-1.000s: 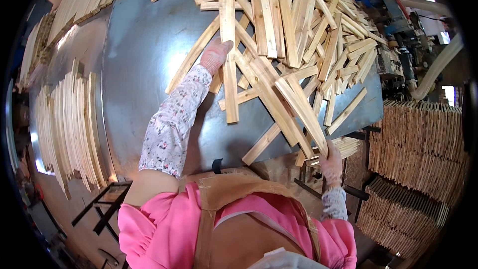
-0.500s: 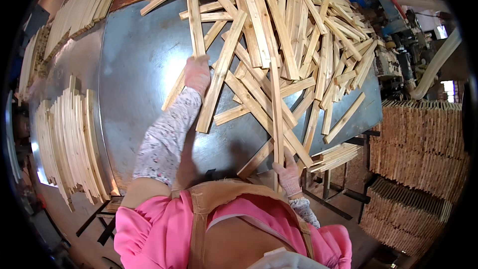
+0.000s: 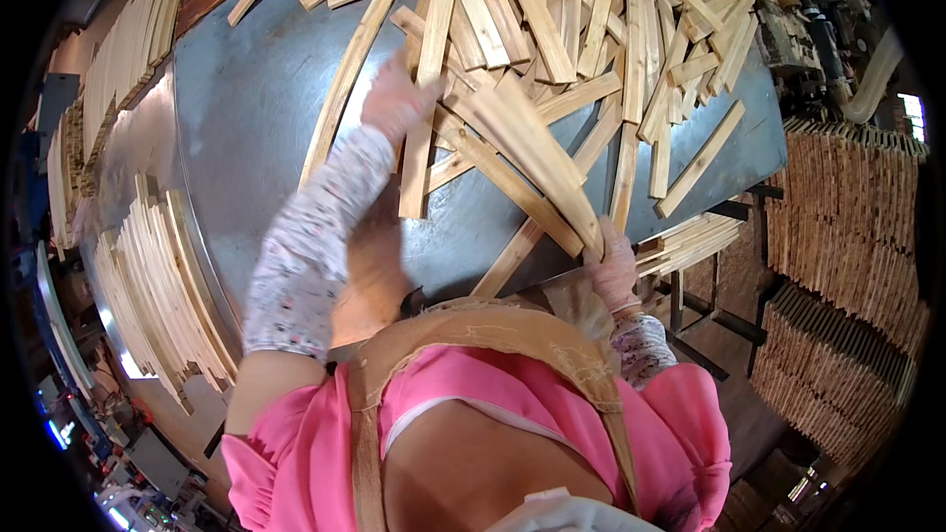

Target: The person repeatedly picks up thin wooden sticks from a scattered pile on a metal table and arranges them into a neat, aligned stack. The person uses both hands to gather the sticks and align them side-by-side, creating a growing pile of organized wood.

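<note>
My right hand (image 3: 613, 266), in a pale pinkish glove, is closed round the near end of wooden strips (image 3: 537, 153). They slant away over the pile and are smeared by motion, so I cannot tell how many there are. My left hand (image 3: 394, 101), gloved and a little blurred, reaches over the metal table (image 3: 246, 89) with its fingers apart. Its fingertips lie against or just over another wooden strip (image 3: 418, 163) at the pile's left side. Around both hands lies a loose, crisscrossed heap of light wooden strips (image 3: 552, 15).
Neat rows of strips (image 3: 163, 286) stand at the left, with another stack (image 3: 138, 30) farther back. Beyond the table's right edge are tall stacks of slats (image 3: 847, 227) and a small bundle of strips (image 3: 690, 244) on a frame. Machinery (image 3: 818, 39) stands at the far right.
The strip my left hand held has left it, and that hand has moved to another strip. My right hand's single upright strip is now a slanted, blurred group. My view has shifted.
</note>
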The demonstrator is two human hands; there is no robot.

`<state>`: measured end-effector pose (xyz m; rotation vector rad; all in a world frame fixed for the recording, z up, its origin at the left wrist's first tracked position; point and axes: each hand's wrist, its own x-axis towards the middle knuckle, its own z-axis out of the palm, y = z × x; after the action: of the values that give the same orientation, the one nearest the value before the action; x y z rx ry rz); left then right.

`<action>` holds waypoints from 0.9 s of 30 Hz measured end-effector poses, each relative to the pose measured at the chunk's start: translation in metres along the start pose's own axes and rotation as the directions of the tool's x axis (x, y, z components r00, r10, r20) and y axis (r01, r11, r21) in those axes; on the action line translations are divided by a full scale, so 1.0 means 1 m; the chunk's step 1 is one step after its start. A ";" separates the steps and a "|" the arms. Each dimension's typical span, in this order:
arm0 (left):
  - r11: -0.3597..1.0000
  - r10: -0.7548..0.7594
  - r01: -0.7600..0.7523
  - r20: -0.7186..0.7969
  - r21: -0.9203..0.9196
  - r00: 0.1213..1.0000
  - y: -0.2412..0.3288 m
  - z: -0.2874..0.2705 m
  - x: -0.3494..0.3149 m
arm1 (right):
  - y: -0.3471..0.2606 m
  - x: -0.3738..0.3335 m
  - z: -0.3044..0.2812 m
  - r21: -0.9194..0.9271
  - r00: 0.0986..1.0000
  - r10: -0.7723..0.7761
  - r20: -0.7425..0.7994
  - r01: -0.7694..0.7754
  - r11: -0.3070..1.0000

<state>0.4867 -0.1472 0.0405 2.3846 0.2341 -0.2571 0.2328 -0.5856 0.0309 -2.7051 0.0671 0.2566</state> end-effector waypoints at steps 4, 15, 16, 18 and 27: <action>0.952 -0.030 0.064 -0.117 0.299 0.993 -0.017 0.074 -0.035 | 0.001 -0.008 0.009 -0.177 0.995 -0.081 0.056 0.090 0.980; 0.862 -0.243 0.304 -0.196 0.406 0.950 -0.147 -0.037 -0.055 | 0.009 -0.024 0.034 -0.190 0.966 -0.252 0.065 0.260 0.947; 0.848 -0.311 0.362 -0.189 0.388 0.931 -0.146 -0.038 -0.064 | -0.003 -0.013 0.035 -0.225 0.965 -0.250 0.073 0.261 0.939; 0.850 -0.387 0.435 -0.208 0.298 0.898 -0.160 -0.041 -0.099 | -0.025 0.000 0.040 -0.267 0.969 -0.228 0.099 0.247 0.931; -0.004 -0.357 0.095 0.090 -0.995 0.930 -0.225 -0.071 -0.303 | -0.133 0.021 0.050 0.131 0.886 -0.426 0.184 0.408 0.904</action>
<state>0.1491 0.0356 0.0228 0.8267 0.6615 0.0473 0.2567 -0.4436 0.0359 -2.5068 -0.5491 0.3919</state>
